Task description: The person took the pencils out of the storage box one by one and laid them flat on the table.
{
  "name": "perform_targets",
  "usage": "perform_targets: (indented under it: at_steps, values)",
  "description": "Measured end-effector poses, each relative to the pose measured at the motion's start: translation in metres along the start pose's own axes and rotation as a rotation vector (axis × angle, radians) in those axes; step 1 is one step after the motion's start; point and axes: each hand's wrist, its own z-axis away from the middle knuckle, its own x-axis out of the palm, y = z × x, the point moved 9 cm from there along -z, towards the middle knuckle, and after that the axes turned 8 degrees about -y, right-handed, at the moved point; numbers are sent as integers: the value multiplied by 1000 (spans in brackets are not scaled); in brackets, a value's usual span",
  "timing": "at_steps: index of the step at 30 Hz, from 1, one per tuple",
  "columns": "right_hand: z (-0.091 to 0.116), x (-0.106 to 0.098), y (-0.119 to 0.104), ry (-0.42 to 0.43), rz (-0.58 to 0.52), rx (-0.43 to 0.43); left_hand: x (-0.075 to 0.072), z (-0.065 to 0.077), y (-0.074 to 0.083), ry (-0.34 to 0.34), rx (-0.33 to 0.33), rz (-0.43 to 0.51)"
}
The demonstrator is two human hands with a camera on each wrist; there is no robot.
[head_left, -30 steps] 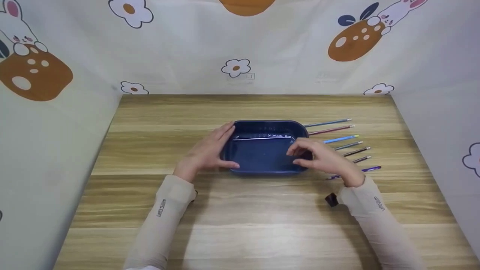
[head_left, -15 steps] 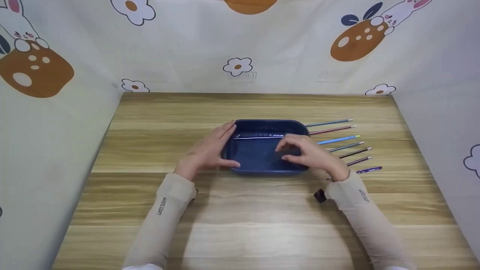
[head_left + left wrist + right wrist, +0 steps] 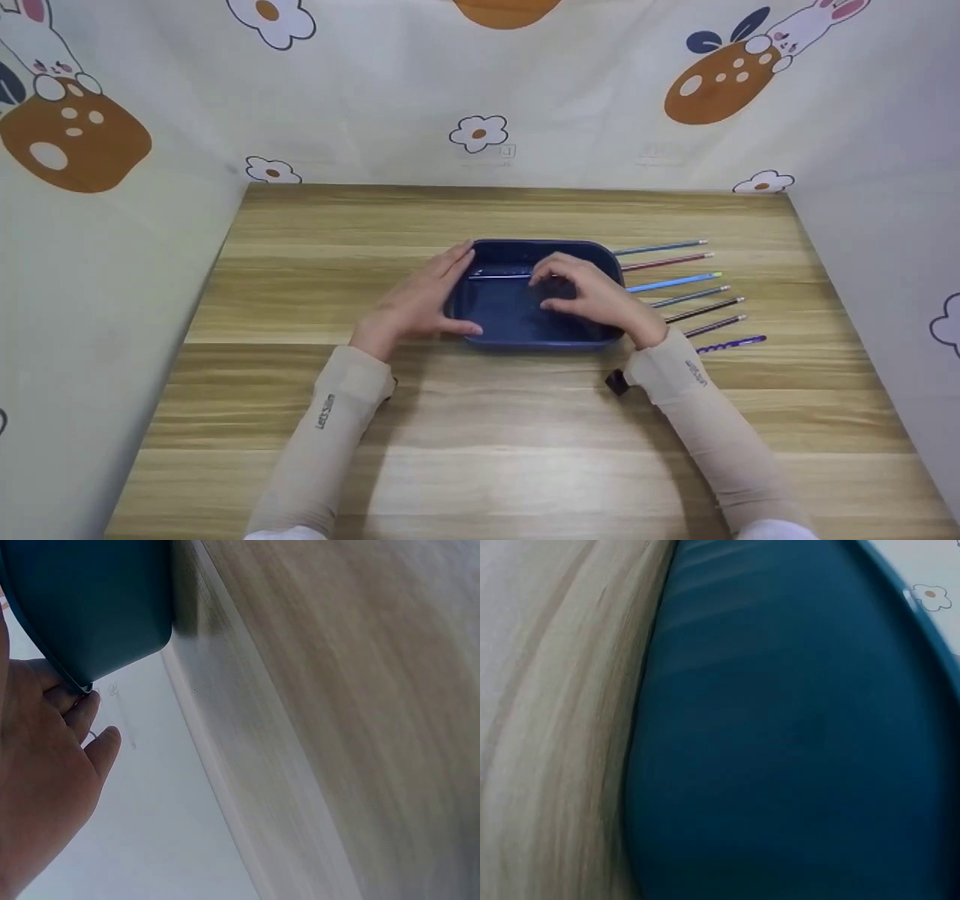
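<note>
A dark blue rectangular container (image 3: 491,311) with rounded corners stands on the wooden table; in the left wrist view the outside of the container (image 3: 97,600) shows. At its left end my left hand (image 3: 420,304) holds the rim, thumb at the near corner and fingers at the far corner. My right hand (image 3: 589,292) is over the container's right half, fingers curved and thumb apart, with nothing visible between them. Right of the container lie several pencils, among them a bright blue pencil (image 3: 675,283) and a purple pencil (image 3: 733,344). Their left ends are hidden.
Bare wooden table (image 3: 315,262) lies left of the container and in front of it. A pale curtain (image 3: 360,112) with flowers, rabbits and orange shapes closes off the back and both sides. A small black device (image 3: 616,382) sits at my right cuff.
My right hand has moved left and slightly away from me, from the container's right end towards its middle. More of the purple pencil shows. The left hand and the container stay put.
</note>
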Motion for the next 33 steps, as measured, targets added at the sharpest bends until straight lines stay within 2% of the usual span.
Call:
perform_targets:
  at_steps: [7, 22, 29, 33]
  values:
    - [-9, 6, 13, -47, 45, 66, 0, -3, 1, -5, 0, -33]
    - [-12, 19, 30, -124, 54, 164, 1, -3, 1, -9, -3, -41]
    - [-15, 22, 30, -146, 111, 161, 1, -2, 0, -13, -24, -21]
    - [-15, 23, 29, -157, 138, 158, 0, -2, 0, 0, -11, -17]
